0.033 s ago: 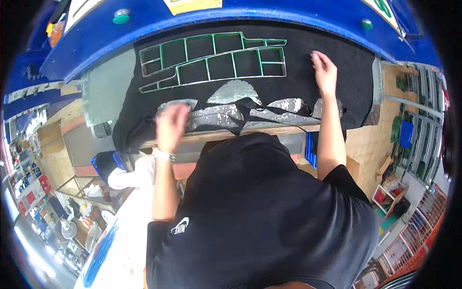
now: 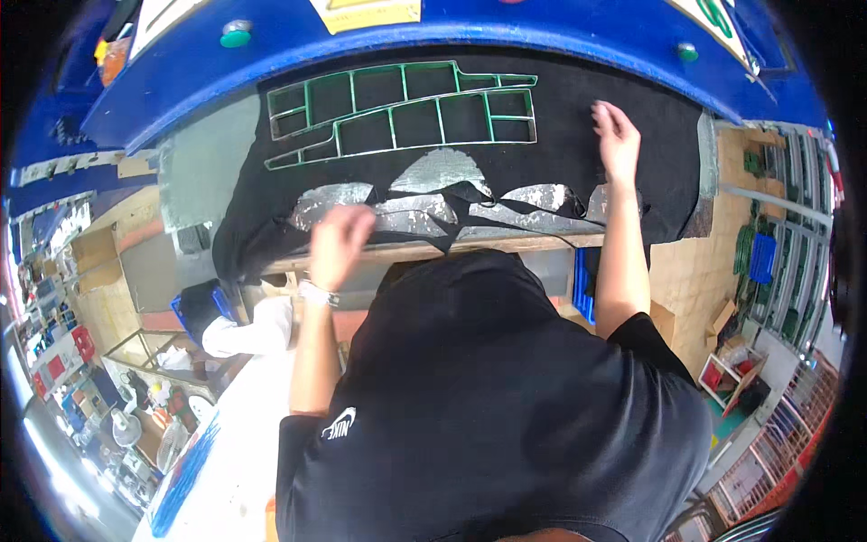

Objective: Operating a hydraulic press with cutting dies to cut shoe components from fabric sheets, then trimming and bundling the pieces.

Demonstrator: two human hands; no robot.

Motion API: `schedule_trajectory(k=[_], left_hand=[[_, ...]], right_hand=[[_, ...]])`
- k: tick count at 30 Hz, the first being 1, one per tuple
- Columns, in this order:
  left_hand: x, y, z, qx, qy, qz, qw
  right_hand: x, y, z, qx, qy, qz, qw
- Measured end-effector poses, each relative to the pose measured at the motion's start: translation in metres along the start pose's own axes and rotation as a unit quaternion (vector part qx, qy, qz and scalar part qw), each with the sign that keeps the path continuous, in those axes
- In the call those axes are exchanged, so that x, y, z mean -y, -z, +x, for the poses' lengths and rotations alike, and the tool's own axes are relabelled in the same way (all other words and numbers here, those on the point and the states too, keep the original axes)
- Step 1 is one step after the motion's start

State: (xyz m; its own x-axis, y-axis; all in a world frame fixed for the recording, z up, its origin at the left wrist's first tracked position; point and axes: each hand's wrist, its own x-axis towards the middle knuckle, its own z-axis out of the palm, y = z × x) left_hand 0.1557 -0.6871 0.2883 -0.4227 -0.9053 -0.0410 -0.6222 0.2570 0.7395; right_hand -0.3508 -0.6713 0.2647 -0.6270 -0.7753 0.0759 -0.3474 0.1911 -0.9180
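A black fabric sheet [image 2: 578, 181] covers most of the work surface in front of me. On its far part lie two green-edged cutting dies [image 2: 442, 117], thin metal frames divided into compartments. My right hand [image 2: 618, 143] hovers over the fabric to the right of the dies, fingers loosely bent and apart, with nothing in them. Near the front edge, my left hand [image 2: 338, 248] is above the cut-out part of the fabric; motion blurs its fingers. Between the two hands, narrow black strips surround cut-out openings, and a worn grey board [image 2: 438, 172] shows through.
A blue machine beam [image 2: 452, 34] with green-and-silver knobs spans the far side. At the left, a white cloth [image 2: 257, 330] hangs beside a blue crate [image 2: 203, 307]. Shelving and another blue crate [image 2: 763, 259] stand on the right.
My left hand has shifted slightly right. My right hand has moved a little to the right and stays over the fabric. The dies lie in the same place on the fabric.
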Motion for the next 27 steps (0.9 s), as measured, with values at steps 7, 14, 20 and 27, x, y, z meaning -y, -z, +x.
schedule_trajectory(k=[7,14,20,27], left_hand=[[-0.007,-0.043,-0.014,-0.017,-0.075,0.184,0.980],[0.006,-0.035,0.068,-0.069,-0.078,0.175,0.979],[0.003,-0.021,0.097,-0.074,-0.080,0.191,0.975],[-0.005,-0.032,0.114,-0.059,-0.038,0.218,0.973]], right_hand=[[0.028,0.076,0.070,-0.150,-0.044,0.212,0.965],[0.062,0.086,0.147,-0.079,0.015,0.264,0.961],[0.059,0.023,0.029,0.122,0.035,-0.027,0.992],[0.083,-0.019,-0.066,0.180,0.242,-0.301,0.904]])
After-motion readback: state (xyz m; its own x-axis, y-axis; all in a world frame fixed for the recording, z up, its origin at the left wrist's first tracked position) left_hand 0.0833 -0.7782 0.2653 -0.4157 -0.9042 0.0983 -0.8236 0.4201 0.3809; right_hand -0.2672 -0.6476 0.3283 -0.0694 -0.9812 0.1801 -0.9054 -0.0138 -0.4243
